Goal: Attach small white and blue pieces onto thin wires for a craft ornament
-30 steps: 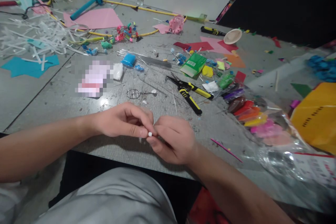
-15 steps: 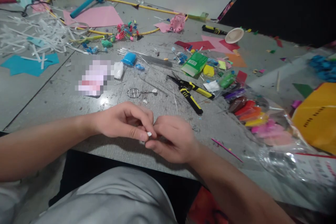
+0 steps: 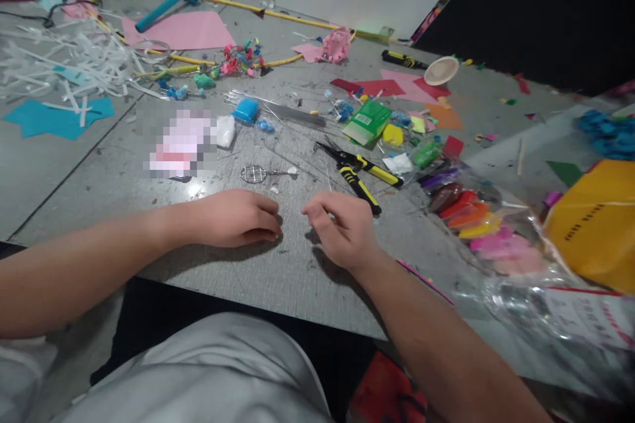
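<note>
My left hand [image 3: 243,218] rests low over the tabletop, its fingers curled down and closed. Whatever may be in them is hidden. Apart from it, to the right, my right hand [image 3: 342,228] is also closed, thumb against the bent index finger, and its inside cannot be seen. Just beyond the hands lies a small racket-shaped wire piece [image 3: 254,174] with a white lump [image 3: 292,172] at its handle end. A white crumb [image 3: 274,190] lies near the left hand. Pliers with black and yellow handles [image 3: 361,188] lie spread beyond the right hand.
Blue clay [image 3: 245,111] and white clay [image 3: 225,132] in small packs lie beyond the wire piece. A clear bag of coloured clay packs [image 3: 471,211] and a yellow packet [image 3: 590,225] are at the right. White strips [image 3: 59,73] cover the far left. A magenta stick [image 3: 424,281] lies at right.
My hands have parted from each other, the right one moving up and right. The small white piece between my left thumb and finger is no longer visible.
</note>
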`<state>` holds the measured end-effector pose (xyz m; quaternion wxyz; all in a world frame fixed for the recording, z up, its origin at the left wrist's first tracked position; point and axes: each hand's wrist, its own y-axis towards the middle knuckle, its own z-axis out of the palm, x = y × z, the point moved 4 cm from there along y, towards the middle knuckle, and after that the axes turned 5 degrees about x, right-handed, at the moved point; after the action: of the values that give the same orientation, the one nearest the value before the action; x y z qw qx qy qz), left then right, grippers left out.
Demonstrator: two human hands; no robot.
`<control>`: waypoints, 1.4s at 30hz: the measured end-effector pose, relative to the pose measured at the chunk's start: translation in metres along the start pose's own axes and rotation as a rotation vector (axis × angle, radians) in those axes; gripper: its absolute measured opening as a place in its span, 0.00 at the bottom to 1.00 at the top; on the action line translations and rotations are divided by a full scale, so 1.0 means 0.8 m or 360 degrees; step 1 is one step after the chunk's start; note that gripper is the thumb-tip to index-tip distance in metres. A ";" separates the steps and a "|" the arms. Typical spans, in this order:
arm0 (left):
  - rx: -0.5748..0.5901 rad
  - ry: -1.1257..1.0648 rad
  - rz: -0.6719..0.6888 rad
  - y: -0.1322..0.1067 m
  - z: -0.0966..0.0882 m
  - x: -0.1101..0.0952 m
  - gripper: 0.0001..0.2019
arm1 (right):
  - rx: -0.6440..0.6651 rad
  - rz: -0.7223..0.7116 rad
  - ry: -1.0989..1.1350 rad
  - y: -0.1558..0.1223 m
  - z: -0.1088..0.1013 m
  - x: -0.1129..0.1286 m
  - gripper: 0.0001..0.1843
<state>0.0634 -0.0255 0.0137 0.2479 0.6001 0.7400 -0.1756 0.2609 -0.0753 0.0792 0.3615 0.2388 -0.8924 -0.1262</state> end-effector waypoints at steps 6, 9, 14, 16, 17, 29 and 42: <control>0.0023 0.0324 -0.0149 -0.004 -0.002 0.008 0.12 | 0.0058 0.0094 -0.0135 0.006 0.007 -0.009 0.19; -0.0113 0.0342 -0.0329 -0.004 -0.016 0.016 0.12 | 0.0081 0.0112 -0.0203 0.007 0.011 -0.012 0.17; -0.0291 0.0501 -0.0719 0.004 -0.024 0.029 0.16 | 0.0133 0.0189 -0.0260 0.009 0.020 -0.022 0.17; -0.0298 0.0522 -0.0751 0.010 -0.022 0.031 0.15 | 0.0176 0.0214 -0.0266 0.009 0.024 -0.026 0.17; -0.0303 0.0513 -0.0739 0.013 -0.021 0.031 0.15 | 0.0199 0.0233 -0.0259 0.009 0.025 -0.028 0.17; -0.0624 0.0182 -0.0300 0.009 -0.013 0.017 0.11 | 0.0346 0.0354 0.0126 0.009 0.032 -0.031 0.17; -0.0689 0.0170 -0.0155 0.010 -0.005 0.008 0.09 | 0.0303 0.0274 0.0098 0.011 0.034 -0.023 0.09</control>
<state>0.0695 -0.0163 0.0130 0.3226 0.5048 0.8006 0.0074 0.2501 -0.0568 0.0529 0.3738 0.1984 -0.9061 -0.0020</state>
